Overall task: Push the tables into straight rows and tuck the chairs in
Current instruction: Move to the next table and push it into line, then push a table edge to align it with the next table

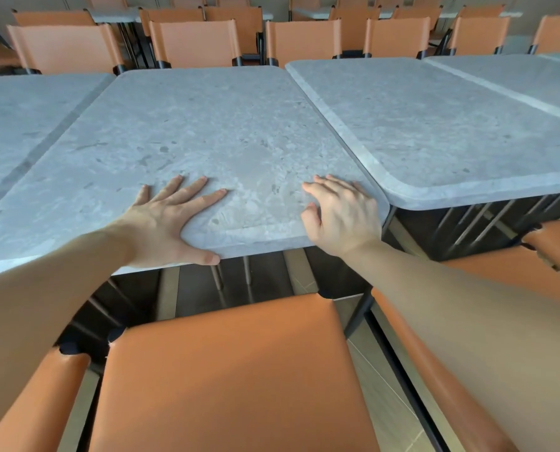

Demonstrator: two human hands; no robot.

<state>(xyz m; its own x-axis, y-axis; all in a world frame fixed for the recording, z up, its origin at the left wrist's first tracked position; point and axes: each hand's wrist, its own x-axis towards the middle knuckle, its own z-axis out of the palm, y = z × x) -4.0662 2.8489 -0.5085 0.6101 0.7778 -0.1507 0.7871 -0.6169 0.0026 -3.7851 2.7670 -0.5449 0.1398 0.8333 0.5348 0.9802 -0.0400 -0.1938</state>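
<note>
A grey stone-look table (200, 132) lies straight ahead, its near edge jutting closer to me than the edge of the table on its right (451, 125). My left hand (171, 220) lies flat on its top with fingers spread and the thumb along the near edge. My right hand (343, 213) rests on the near right corner, fingers lightly bent on the top. An orange leather chair (233, 376) stands just below me, its back at the bottom of the view, apart from the table.
Another grey table (17, 125) adjoins on the left, with a narrow dark gap between. Orange chairs (193, 44) line the far side, with more tables and chairs behind. Other orange chairs (552, 243) stand at the right and at the lower left (37, 399).
</note>
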